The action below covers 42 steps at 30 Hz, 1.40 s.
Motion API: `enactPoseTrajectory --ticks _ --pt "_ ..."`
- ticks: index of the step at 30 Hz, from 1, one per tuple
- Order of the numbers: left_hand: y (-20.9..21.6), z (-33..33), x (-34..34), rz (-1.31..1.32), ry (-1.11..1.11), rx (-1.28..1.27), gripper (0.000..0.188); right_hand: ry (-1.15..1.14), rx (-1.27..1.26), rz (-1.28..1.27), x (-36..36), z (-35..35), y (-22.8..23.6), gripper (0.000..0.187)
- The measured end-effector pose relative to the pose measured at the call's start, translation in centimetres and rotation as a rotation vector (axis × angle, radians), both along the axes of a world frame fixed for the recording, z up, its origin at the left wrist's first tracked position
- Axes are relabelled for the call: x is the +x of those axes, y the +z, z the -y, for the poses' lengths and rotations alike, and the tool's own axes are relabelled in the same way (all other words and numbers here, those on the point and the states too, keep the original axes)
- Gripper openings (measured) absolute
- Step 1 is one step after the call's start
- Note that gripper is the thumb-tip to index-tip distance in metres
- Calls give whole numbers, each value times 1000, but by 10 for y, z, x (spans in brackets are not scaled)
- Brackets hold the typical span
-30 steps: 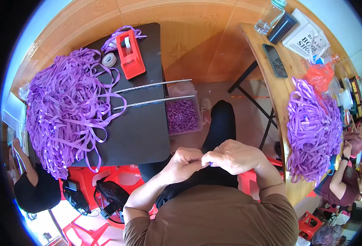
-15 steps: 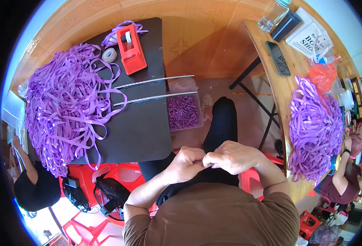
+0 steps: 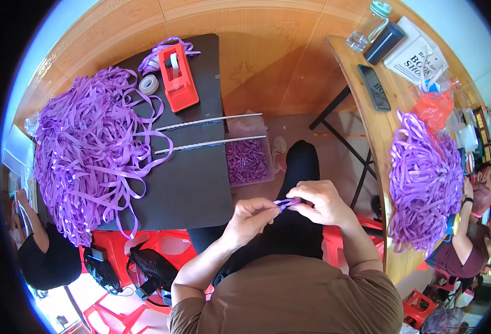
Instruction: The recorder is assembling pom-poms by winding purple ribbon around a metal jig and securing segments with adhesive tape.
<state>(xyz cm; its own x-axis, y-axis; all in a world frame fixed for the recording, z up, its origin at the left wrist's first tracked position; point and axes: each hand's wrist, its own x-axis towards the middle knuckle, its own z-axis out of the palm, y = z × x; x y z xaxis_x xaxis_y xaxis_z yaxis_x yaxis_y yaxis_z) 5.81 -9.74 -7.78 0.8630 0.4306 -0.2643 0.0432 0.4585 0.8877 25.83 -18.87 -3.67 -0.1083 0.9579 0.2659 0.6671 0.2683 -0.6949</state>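
My left hand and my right hand are close together above my lap. Between their fingertips runs a short, looped piece of purple ribbon, pinched at either end. Parts of it are covered by the fingers. On the dark table to the left lies a large tangled heap of purple ribbon. Two thin metal rods stick out past that table's right edge. Below their tips a clear plastic bin holds many small rolled purple pieces.
A red tape dispenser and a tape roll are on the dark table. The wooden table at right bears another purple ribbon pile, a phone and bottles. Red stools stand nearby; other people sit at both sides.
My hands have drawn slightly apart, and the purple ribbon between them now shows. The right hand has turned and moved a little up and right. The whole view has shifted slightly.
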Motion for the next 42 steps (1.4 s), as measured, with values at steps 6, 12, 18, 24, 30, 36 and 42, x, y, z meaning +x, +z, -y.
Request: enactPoseTrajectory --ticks 6,12,18,24,30,36,42 --pt "-8 10 4 8 107 -50 11 -254 348 307 -4 -3 -23 22" --pt "-29 11 18 -100 121 192 11 -385 432 456 10 -26 -51 24" --pt "-53 -21 66 7 459 232 14 -475 601 379 37 -91 -58 24" --pt "-45 -51 90 111 718 517 13 -338 774 347 53 -159 -36 33" --pt "-44 -62 95 167 819 507 15 -220 732 190 53 -198 -40 31" --pt "-50 -59 92 258 869 273 18 -78 633 -60 27 -223 -57 17" --pt "-49 -52 83 207 853 214 17 -128 534 -243 8 -217 -93 18"
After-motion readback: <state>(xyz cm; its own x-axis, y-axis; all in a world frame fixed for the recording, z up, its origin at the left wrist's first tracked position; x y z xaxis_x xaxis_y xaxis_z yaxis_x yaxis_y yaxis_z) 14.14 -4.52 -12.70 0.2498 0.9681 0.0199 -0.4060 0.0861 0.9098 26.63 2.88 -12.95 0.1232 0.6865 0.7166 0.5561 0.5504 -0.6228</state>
